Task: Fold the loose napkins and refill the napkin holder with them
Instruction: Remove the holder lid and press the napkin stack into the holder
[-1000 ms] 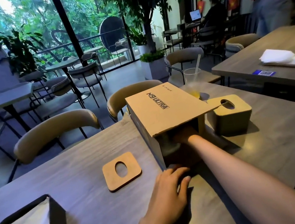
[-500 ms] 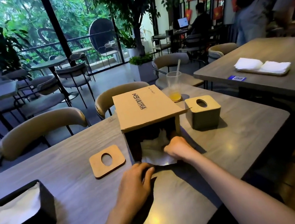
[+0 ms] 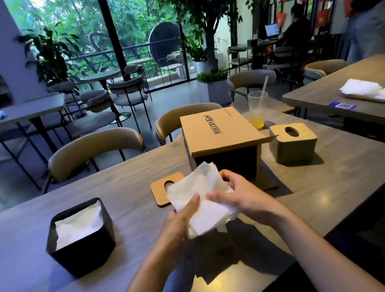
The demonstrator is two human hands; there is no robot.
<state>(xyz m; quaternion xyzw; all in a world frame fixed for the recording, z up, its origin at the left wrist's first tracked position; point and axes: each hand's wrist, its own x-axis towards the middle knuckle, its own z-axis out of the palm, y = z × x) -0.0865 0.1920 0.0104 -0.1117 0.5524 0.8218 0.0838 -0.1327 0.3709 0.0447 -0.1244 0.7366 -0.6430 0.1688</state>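
Note:
A bunch of white loose napkins (image 3: 202, 201) is held above the table between both hands. My left hand (image 3: 182, 221) grips its lower left edge, thumb on top. My right hand (image 3: 239, 195) holds the right side, fingers curled over the far edge. Behind them lies a cardboard box (image 3: 216, 129) on its side, its dark opening facing me. To the left stands a black napkin holder (image 3: 83, 243) with white napkins inside and no lid. Its wooden lid (image 3: 161, 193) with an oval hole lies flat, partly hidden by the napkins.
A second holder (image 3: 295, 144) with a wooden lid stands right of the box. A glass (image 3: 258, 109) with a straw is behind it. Chairs line the table's far edge (image 3: 113, 166). Another table (image 3: 355, 93) at right carries white napkins on a tray.
My right hand has pulled the napkins out of the box toward me. My left hand has left the table by the box and taken hold of them.

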